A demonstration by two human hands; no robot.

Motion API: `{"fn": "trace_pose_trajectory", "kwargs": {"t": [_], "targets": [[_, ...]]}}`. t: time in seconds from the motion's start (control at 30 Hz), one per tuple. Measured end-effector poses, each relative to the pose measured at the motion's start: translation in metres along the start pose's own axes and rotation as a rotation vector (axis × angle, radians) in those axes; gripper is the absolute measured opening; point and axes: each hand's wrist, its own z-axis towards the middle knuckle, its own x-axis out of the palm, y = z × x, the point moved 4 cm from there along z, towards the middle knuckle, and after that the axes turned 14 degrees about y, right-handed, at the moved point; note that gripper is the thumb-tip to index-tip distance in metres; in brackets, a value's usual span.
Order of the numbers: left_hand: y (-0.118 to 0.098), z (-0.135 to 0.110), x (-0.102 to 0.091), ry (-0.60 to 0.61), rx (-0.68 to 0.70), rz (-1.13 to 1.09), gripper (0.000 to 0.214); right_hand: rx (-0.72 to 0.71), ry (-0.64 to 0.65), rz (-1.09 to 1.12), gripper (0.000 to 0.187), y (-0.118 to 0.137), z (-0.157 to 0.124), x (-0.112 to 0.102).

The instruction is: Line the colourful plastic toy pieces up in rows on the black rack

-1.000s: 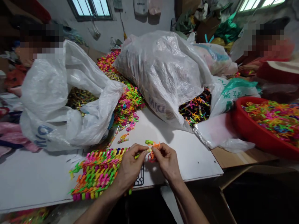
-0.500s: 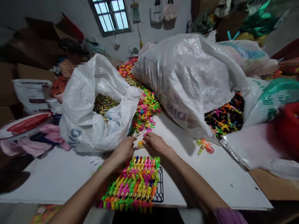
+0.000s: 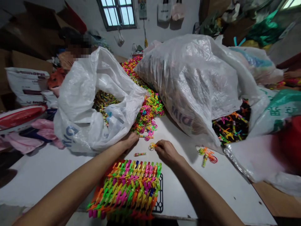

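Observation:
My right hand (image 3: 166, 151) is closed in a pinch on a small yellow-orange plastic ring piece (image 3: 152, 146) just above the white tabletop. My left hand (image 3: 130, 139) reaches to the edge of the open white sack (image 3: 94, 103), beside the pile of bright plastic rings (image 3: 147, 116); its fingertips are curled and partly hidden. A small multicoloured tube (image 3: 139, 154) lies between my hands. In front of me sits a tray (image 3: 160, 194) packed with rows of coloured pieces (image 3: 128, 188). An assembled green and orange toy (image 3: 207, 155) lies to the right.
A big full plastic sack (image 3: 195, 78) lies at the back right, with dark loose pieces (image 3: 231, 125) spilling below it. A red basin (image 3: 291, 138) is at the far right. A person (image 3: 75, 50) sits behind the left sack. Cardboard shows under the board's right edge.
The assembled toy was put down at the right. Both hands went forward to the ring pile. My right hand has picked up a ring piece, and a tube now lies on the board.

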Motion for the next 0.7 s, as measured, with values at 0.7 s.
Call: {"fn": "trace_pose_trajectory", "kwargs": {"t": [0.7], "targets": [[-0.026, -0.013, 0.033, 0.479, 0.121, 0.115, 0.014, -0.138, -0.026, -0.676, 0.02, 0.03, 0.069, -0.023]]}}
